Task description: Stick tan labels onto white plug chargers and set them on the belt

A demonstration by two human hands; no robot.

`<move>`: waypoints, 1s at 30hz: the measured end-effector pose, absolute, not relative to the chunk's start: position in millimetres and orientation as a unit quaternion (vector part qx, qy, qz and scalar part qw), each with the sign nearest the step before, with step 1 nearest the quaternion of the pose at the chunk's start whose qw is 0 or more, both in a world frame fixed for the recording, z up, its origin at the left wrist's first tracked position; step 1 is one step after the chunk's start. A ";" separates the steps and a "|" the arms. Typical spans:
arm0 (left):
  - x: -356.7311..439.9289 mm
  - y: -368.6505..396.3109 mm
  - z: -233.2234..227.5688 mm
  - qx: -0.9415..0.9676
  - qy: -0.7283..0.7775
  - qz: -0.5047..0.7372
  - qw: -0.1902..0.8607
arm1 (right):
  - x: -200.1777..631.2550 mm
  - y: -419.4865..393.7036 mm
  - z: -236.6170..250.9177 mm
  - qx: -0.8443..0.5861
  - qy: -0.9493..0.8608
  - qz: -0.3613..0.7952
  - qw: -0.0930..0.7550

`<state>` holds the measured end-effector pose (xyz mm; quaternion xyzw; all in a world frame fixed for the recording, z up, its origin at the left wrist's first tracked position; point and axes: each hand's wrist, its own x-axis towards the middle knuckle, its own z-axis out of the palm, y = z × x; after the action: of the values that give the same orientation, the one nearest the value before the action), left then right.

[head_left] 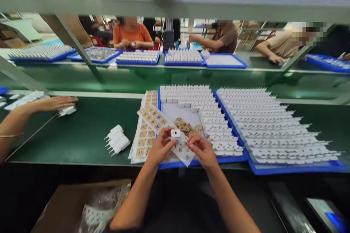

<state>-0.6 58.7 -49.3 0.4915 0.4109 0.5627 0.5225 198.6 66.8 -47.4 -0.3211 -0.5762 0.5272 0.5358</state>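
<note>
The plug [175, 133] pinched in the left hand [161, 147] is white plastic, smooth with a slight sheen. The sheet [153, 118] under both hands is glossy backing paper carrying tan paper labels. The near trays [247, 158] are blue plastic, smooth and matt, filled with more white plastic shells [262, 123]. The belt [82, 134] is dark green, rubbery-looking and matt, with faint reflections. Four loose plugs [118, 140] on the left show thin metal pins. The box [68, 204] at near left is rough brown cardboard holding crinkled clear film [102, 207]. The far frame [175, 5] is grey painted metal, matt.
</note>
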 end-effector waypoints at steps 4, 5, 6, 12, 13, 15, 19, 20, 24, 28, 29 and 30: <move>-2.2 62.1 -51.5 0.484 0.409 0.572 0.521 | 197.0 67.6 -48.5 -0.329 -0.569 0.543 0.522; -2.2 62.5 -51.6 0.484 0.411 0.572 0.519 | 196.7 67.4 -48.1 -0.330 -0.570 0.544 0.519; -2.0 62.6 -51.5 0.484 0.413 0.574 0.516 | 196.5 67.1 -47.4 -0.333 -0.572 0.544 0.516; 0.2 57.9 -50.1 0.530 0.427 0.556 0.477 | 193.6 66.7 -43.3 -0.368 -0.528 0.541 0.541; 0.2 57.0 -49.7 0.553 0.428 0.546 0.462 | 192.0 67.4 -43.0 -0.372 -0.510 0.539 0.558; -0.2 55.8 -48.7 0.598 0.426 0.525 0.430 | 187.0 69.4 -42.5 -0.379 -0.482 0.531 0.585; -1.9 56.0 -48.4 0.638 0.424 0.508 0.395 | 174.6 73.5 -40.9 -0.378 -0.477 0.510 0.608; -2.3 56.3 -48.9 0.640 0.423 0.508 0.392 | 172.3 73.8 -40.6 -0.376 -0.479 0.507 0.610; -3.1 56.9 -51.0 0.649 0.416 0.508 0.384 | 169.2 72.0 -41.8 -0.368 -0.486 0.509 0.608; -2.7 56.9 -49.9 0.662 0.415 0.500 0.374 | 170.6 69.7 -45.9 -0.368 -0.480 0.517 0.606; -2.4 56.9 -49.2 0.664 0.416 0.497 0.373 | 170.8 69.7 -46.7 -0.368 -0.480 0.517 0.606; -2.2 57.0 -48.6 0.666 0.416 0.496 0.371 | 170.9 69.9 -47.2 -0.367 -0.481 0.517 0.606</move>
<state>-2.2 57.0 -48.6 0.6658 0.4163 0.4958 0.3709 170.9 69.9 -47.2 -0.3666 -0.4810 0.5165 0.6062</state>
